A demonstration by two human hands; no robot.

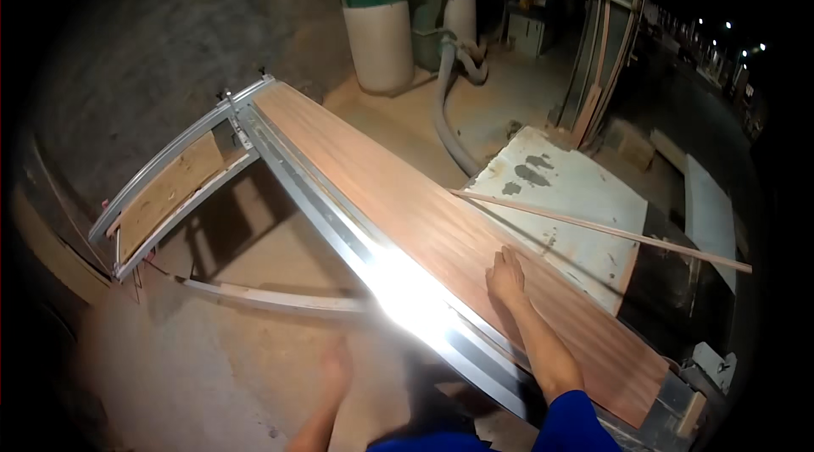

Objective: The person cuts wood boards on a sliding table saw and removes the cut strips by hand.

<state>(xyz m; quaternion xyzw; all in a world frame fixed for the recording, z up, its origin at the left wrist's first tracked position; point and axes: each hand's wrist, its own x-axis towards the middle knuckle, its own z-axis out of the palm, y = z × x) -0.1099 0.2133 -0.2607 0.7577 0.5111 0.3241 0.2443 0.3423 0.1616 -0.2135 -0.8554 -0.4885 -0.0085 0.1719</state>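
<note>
A long reddish-brown wooden board (381, 181) lies diagonally along the bright metal sliding table (326, 227) of what looks like a panel saw. On the board's right-hand half rests my right hand (506, 276), its fingers stretched out and nearly together, gripping nothing. My left hand (337, 365) hangs low over the floor, left of the metal table, apart from the board. Motion and glare blur it, so its fingers cannot be made out. A thin wooden strip (610, 231) runs from beside the board's far edge out to the right.
A metal outrigger frame (178, 164) with a brown panel extends at the left. Beyond the board are a pale stained panel (568, 206), a grey hose (445, 104) and dust-collector bags (377, 36). A curved pale rail (280, 297) crosses low over the dusty floor.
</note>
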